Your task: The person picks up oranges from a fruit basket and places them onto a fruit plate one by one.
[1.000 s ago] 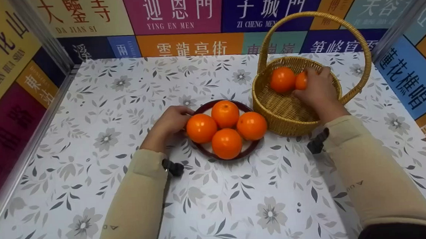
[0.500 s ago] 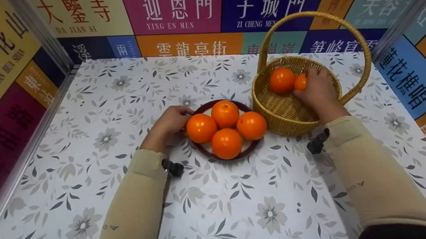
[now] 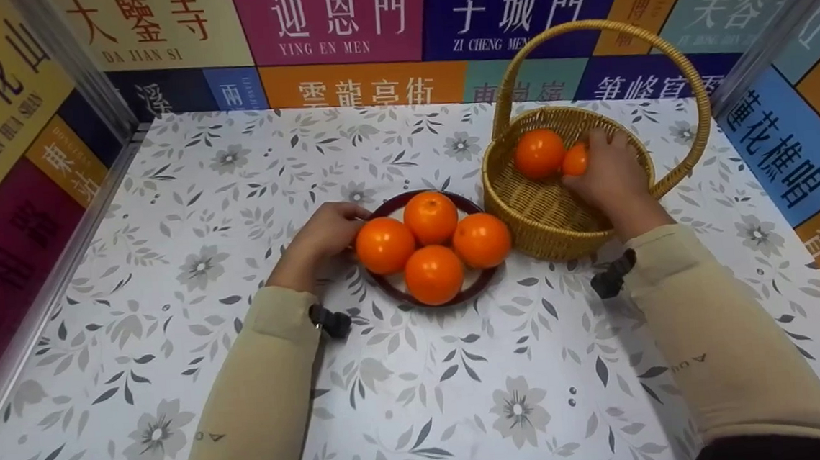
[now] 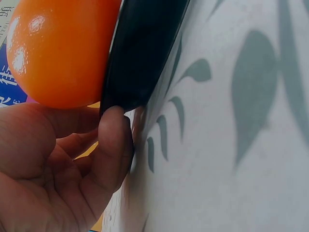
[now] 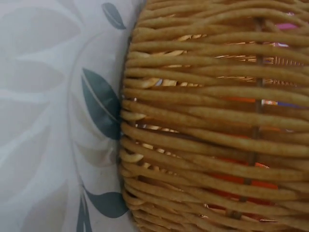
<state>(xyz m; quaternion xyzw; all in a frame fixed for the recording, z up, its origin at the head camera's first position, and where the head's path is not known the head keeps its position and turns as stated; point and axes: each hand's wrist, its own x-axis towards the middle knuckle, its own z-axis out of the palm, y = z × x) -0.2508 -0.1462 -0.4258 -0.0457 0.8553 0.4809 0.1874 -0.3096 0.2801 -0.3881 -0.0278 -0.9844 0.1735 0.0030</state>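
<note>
My left hand (image 3: 325, 236) pinches the left rim of a dark-rimmed plate (image 3: 476, 294), with finger and thumb at its edge in the left wrist view. Several oranges (image 3: 435, 275) sit on this plate. Inside a wicker basket (image 3: 551, 238) with a tall handle, my right hand (image 3: 615, 172) grips an orange (image 3: 575, 159), mostly hidden by the fingers. Another orange (image 3: 540, 154) lies just left of it in the basket. From the right wrist, only the woven basket wall (image 5: 203, 116) shows, with orange colour through its gaps; the hand is out of that view.
A white cloth with grey leaves and flowers (image 3: 421, 388) covers the table. Panels with large printed characters (image 3: 337, 18) stand along the back and both sides. The basket handle (image 3: 598, 25) arches high above the right hand, and the plate stands close to the basket.
The head view has shifted very slightly. Both hands keep their grips, and the plate and basket stay in place.
</note>
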